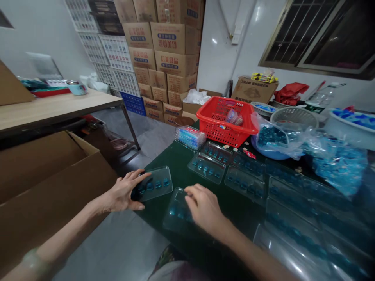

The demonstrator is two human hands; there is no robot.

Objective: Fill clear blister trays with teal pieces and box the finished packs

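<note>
My left hand (129, 190) reaches over the left end of a clear plastic tray (162, 191), its fingers stretched and the thumb apart. Small blue pieces (158, 184) sit in a row in that tray, close to the table's left edge. With curled fingers my right hand (203, 205) grips the upper right part of a second clear plastic tray (172, 224). Bluish pieces show in this tray too, partly hidden by the hand. Beyond my right hand, another filled tray (207, 168) lies on the dark green table (178, 168).
Several more filled trays (246, 181) cover the table's right side. Behind them stand a red basket (224, 127), a bag of teal pieces (272, 136) and a bag of blue wrapped pieces (336, 164). An open carton (55, 195) is at left; stacked cartons (170, 58) line the back.
</note>
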